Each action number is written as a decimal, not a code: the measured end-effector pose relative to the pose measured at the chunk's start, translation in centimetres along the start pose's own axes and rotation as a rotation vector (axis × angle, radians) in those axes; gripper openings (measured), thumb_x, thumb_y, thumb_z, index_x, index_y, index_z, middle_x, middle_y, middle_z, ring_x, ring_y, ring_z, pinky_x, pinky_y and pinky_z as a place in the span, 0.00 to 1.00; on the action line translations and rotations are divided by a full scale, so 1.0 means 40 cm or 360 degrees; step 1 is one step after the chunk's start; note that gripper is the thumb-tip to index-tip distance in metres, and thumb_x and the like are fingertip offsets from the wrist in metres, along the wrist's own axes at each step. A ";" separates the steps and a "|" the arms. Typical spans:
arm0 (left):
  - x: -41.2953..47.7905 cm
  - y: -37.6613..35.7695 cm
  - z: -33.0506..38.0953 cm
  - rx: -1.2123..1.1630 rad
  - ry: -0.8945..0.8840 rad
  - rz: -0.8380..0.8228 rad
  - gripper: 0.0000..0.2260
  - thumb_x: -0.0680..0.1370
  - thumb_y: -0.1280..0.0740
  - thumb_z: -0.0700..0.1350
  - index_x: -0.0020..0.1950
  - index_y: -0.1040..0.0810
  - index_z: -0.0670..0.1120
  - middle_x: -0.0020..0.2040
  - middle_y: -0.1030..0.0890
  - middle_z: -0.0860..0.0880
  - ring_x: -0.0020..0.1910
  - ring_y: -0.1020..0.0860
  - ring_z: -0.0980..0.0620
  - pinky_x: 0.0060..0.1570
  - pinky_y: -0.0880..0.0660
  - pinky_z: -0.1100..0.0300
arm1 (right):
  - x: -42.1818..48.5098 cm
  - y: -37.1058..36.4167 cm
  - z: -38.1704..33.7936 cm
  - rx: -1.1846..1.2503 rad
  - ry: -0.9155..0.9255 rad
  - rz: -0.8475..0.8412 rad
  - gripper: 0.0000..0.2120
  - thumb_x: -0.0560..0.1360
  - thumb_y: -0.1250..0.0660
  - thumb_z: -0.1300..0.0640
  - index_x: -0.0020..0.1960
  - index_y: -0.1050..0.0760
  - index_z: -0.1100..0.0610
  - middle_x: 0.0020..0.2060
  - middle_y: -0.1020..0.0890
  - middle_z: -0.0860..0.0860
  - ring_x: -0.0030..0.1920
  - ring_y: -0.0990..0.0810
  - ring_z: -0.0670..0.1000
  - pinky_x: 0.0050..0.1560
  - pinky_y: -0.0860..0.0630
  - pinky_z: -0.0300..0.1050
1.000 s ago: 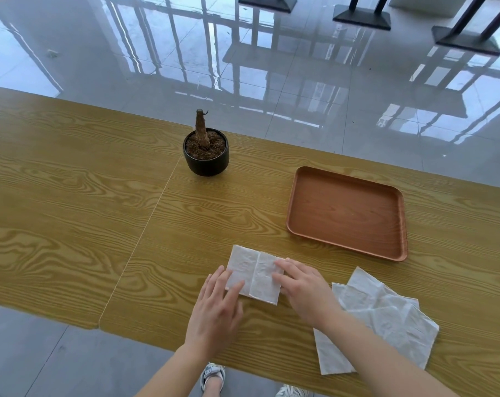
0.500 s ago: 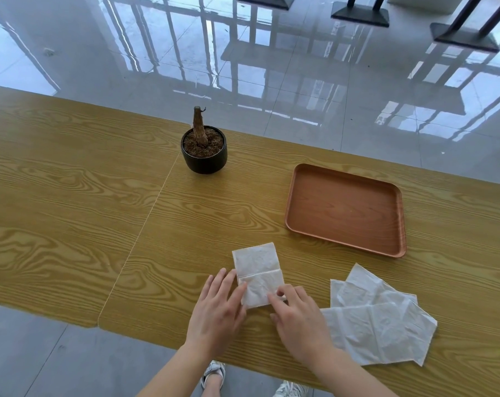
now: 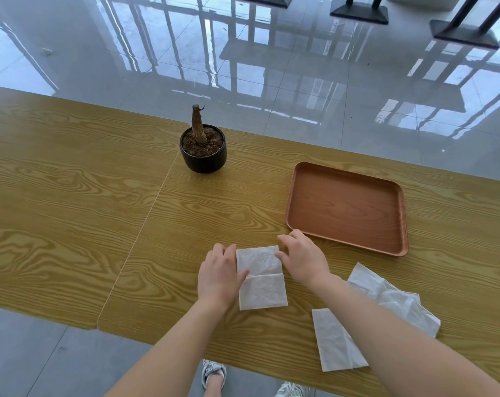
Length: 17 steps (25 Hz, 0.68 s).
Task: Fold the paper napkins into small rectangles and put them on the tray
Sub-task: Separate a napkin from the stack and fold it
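Napkin [image 3: 260, 277] on the table [image 3: 71, 196], long axis running twelve to six, crease across its middle, and both hands flank it. Left hand [image 3: 220, 276] lies flat at its nine o'clock edge, thumb pressing on the crease; right hand [image 3: 301, 259] sits at the upper three o'clock corner, fingers curled, pinching or merely pressing I cannot tell. Tray [image 3: 347, 179] waits bare at one o'clock, right hand nearer, so that hand looks best placed for the carry. Spare napkins [image 3: 386, 299] lie at four o'clock. Half a second ago the right hand was down at the near edge; now it's up at the far corner.
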State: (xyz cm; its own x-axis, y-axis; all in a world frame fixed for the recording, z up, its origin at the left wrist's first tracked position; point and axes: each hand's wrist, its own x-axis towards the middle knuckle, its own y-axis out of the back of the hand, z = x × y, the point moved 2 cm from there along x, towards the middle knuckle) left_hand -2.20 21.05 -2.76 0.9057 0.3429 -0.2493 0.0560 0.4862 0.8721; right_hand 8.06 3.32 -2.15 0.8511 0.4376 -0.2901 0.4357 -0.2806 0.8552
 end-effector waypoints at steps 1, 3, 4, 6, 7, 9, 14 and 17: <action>0.011 0.003 0.004 0.0015 0.0023 -0.0031 0.24 0.74 0.27 0.55 0.66 0.26 0.49 0.56 0.27 0.50 0.55 0.26 0.50 0.52 0.24 0.55 | 0.006 -0.003 0.000 -0.0052 0.0026 -0.0028 0.21 0.80 0.33 0.51 0.71 0.29 0.53 0.59 0.25 0.49 0.61 0.26 0.51 0.55 0.23 0.50; 0.026 0.005 0.007 0.0046 0.0027 -0.0087 0.20 0.73 0.26 0.55 0.61 0.24 0.49 0.54 0.29 0.51 0.53 0.27 0.51 0.49 0.24 0.56 | 0.013 -0.007 0.000 -0.0127 0.0075 -0.0038 0.20 0.79 0.33 0.51 0.70 0.28 0.52 0.58 0.25 0.49 0.62 0.27 0.51 0.54 0.23 0.49; 0.030 0.005 0.006 0.0040 0.0028 -0.0110 0.19 0.72 0.26 0.54 0.60 0.24 0.50 0.53 0.29 0.51 0.53 0.27 0.51 0.48 0.24 0.57 | 0.014 -0.009 0.000 -0.0141 0.0089 -0.0031 0.18 0.79 0.33 0.52 0.68 0.27 0.52 0.57 0.25 0.49 0.61 0.27 0.51 0.53 0.23 0.49; 0.036 0.004 0.005 -0.0032 0.0055 -0.0127 0.19 0.71 0.25 0.51 0.60 0.24 0.51 0.53 0.29 0.52 0.54 0.28 0.52 0.47 0.26 0.58 | 0.015 -0.011 0.001 -0.0125 0.0103 -0.0017 0.12 0.78 0.32 0.53 0.61 0.24 0.52 0.53 0.25 0.48 0.59 0.27 0.51 0.51 0.23 0.49; 0.039 0.005 0.008 -0.0092 0.0079 -0.0124 0.18 0.71 0.26 0.48 0.60 0.24 0.52 0.53 0.29 0.53 0.55 0.28 0.52 0.47 0.27 0.59 | 0.015 -0.011 0.003 -0.0098 0.0102 -0.0018 0.10 0.78 0.32 0.53 0.58 0.23 0.52 0.51 0.25 0.48 0.57 0.27 0.50 0.50 0.23 0.49; 0.047 0.008 0.017 -0.0202 0.0116 -0.0118 0.16 0.71 0.30 0.43 0.57 0.24 0.51 0.52 0.28 0.54 0.55 0.28 0.52 0.46 0.28 0.59 | 0.018 -0.009 0.006 -0.0040 0.0086 -0.0033 0.07 0.77 0.30 0.53 0.54 0.23 0.52 0.49 0.26 0.47 0.55 0.27 0.49 0.50 0.23 0.49; 0.067 0.015 0.027 -0.0483 0.0248 -0.0050 0.14 0.73 0.32 0.40 0.57 0.22 0.49 0.44 0.21 0.53 0.48 0.23 0.51 0.47 0.24 0.55 | 0.025 -0.004 0.010 0.0044 0.0055 -0.0069 0.11 0.76 0.29 0.55 0.57 0.24 0.51 0.48 0.27 0.46 0.55 0.26 0.49 0.52 0.23 0.48; 0.072 0.018 0.028 -0.0552 0.0299 -0.0050 0.08 0.73 0.32 0.39 0.49 0.16 0.48 0.39 0.18 0.55 0.44 0.20 0.53 0.46 0.22 0.54 | 0.027 0.001 0.012 0.0094 0.0048 -0.0083 0.17 0.76 0.32 0.56 0.64 0.25 0.50 0.49 0.26 0.46 0.54 0.26 0.48 0.51 0.22 0.48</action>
State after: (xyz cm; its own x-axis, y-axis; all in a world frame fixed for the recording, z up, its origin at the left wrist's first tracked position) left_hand 0.93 21.49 -2.38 0.8114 0.4488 -0.3745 -0.0918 0.7305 0.6767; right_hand 9.12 3.38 -2.61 0.8181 0.4780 -0.3196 0.4963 -0.3065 0.8122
